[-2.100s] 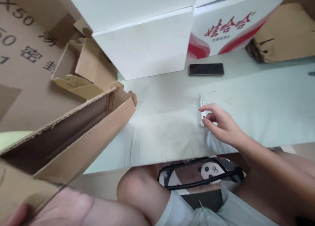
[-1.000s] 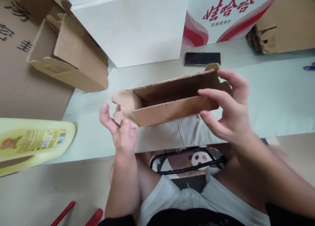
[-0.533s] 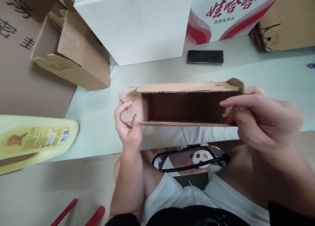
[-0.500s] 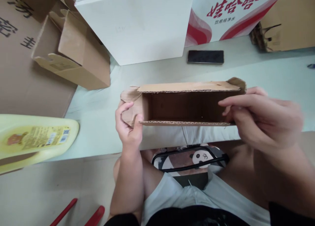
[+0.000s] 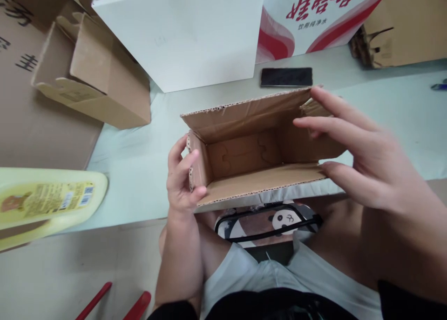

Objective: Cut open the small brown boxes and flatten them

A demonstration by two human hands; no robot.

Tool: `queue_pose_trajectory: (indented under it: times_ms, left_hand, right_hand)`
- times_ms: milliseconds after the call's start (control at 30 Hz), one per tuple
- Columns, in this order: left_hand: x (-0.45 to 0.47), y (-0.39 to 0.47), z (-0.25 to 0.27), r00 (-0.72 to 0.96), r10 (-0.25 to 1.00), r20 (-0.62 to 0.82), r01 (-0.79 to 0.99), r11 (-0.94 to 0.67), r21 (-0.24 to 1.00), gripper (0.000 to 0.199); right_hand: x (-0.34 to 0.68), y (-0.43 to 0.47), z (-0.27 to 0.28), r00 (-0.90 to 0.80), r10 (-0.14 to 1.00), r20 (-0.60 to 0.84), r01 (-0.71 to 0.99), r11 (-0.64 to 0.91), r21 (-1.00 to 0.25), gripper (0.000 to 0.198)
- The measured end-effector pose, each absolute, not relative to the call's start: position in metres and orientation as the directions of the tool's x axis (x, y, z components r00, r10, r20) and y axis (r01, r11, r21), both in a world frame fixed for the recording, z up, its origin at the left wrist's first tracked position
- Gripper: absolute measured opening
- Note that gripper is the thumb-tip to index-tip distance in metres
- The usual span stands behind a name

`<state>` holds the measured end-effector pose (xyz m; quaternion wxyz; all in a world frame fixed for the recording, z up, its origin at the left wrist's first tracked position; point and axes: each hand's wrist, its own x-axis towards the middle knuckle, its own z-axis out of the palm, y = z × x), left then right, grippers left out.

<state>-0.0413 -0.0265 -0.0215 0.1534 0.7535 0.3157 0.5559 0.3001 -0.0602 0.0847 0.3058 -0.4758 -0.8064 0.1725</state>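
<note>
I hold a small brown corrugated cardboard box above the near edge of a pale green table. Its open top faces me and the inside is empty, with interlocking bottom flaps showing. My left hand grips the box's left end wall, thumb and fingers pinching it. My right hand holds the right end, with fingers over a folded side flap and the thumb under the near wall.
A black phone lies behind the box. A large white box and a red-and-white printed carton stand at the back. An open brown carton rests at left, a yellow bottle at the near left, red handles below.
The box came from the far left into both hands, was spread open, and has now tilted so its open top faces me. My left hand shifted onto the end wall.
</note>
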Motion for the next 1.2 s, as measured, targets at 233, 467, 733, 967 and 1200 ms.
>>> queue_pose_trajectory:
  times_ms: [233, 467, 733, 967, 1200]
  left_hand:
    - [-0.032, -0.034, -0.010, 0.343, 0.698, 0.629, 0.364, -0.716, 0.595, 0.085]
    - [-0.022, -0.038, -0.004, 0.099, 0.862, 0.496, 0.295, -0.502, 0.813, 0.060]
    - [-0.022, -0.034, -0.004, 0.084, 0.927, 0.365, 0.352, -0.370, 0.860, 0.082]
    - [-0.015, -0.034, -0.008, 0.038, 0.942, 0.333, 0.174, -0.334, 0.926, 0.088]
    - [-0.019, -0.038, -0.007, 0.081, 0.910, 0.406, 0.261, -0.412, 0.873, 0.098]
  right_hand:
    - [0.291, -0.058, 0.079, -0.313, 0.867, 0.388, 0.631, 0.495, -0.597, 0.044]
    - [0.276, -0.058, 0.060, -0.134, 0.777, 0.615, 0.539, 0.578, -0.613, 0.038]
    - [0.277, -0.041, 0.030, 0.056, 0.744, 0.666, 0.265, 0.632, -0.728, 0.045]
    - [0.277, -0.046, 0.024, -0.124, 0.824, 0.553, 0.248, 0.565, -0.787, 0.044]
    - [0.287, -0.046, 0.012, -0.123, 0.832, 0.541, 0.436, 0.535, -0.724, 0.035]
